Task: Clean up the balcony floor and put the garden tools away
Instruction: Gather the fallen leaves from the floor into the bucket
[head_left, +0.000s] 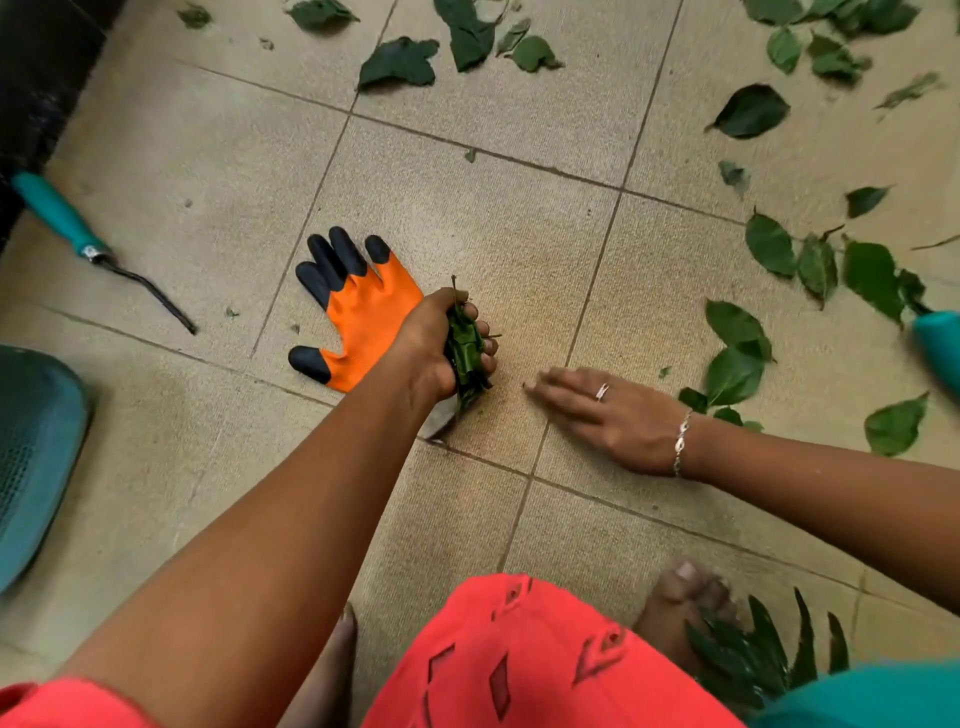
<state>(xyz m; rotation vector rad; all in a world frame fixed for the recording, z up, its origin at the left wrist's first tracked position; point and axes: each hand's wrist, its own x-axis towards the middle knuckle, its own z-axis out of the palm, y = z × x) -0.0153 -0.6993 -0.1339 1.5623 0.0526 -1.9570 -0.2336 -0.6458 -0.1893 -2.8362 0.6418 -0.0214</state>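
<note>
Beige floor tiles (493, 218) with dark grout lines fill the head view, strewn with loose green leaves (753, 111) that lie thickest toward the top and right.

Centre: the left hand (436, 348) is curled into a fist round a bunch of leaves (465, 353), with stems sticking out above and below the fingers. It is held just beside the cuff end of an orange glove (363, 312) with black fingertips, which lies flat on the tile.

Right of centre: the right hand (613, 415) (wearing a ring (601, 392) and a bracelet (681, 441)) is flat and low over the floor, fingers straight and close together, holding nothing. The hand is slightly blurred, so contact with the tile cannot be confirmed. A cluster of leaves (732, 374) lies just behind its wrist.

Left edge: a teal-handled tool (67, 223) with a thin dark metal shaft lies on the floor, well apart from both hands. Below it sits a teal plastic container (31, 457), only partly in view.

Right edge: a second teal handle (937, 343) enters the frame among the leaves.

Bottom: a red-orange garment (519, 665) and a bare foot (680, 603).
</note>
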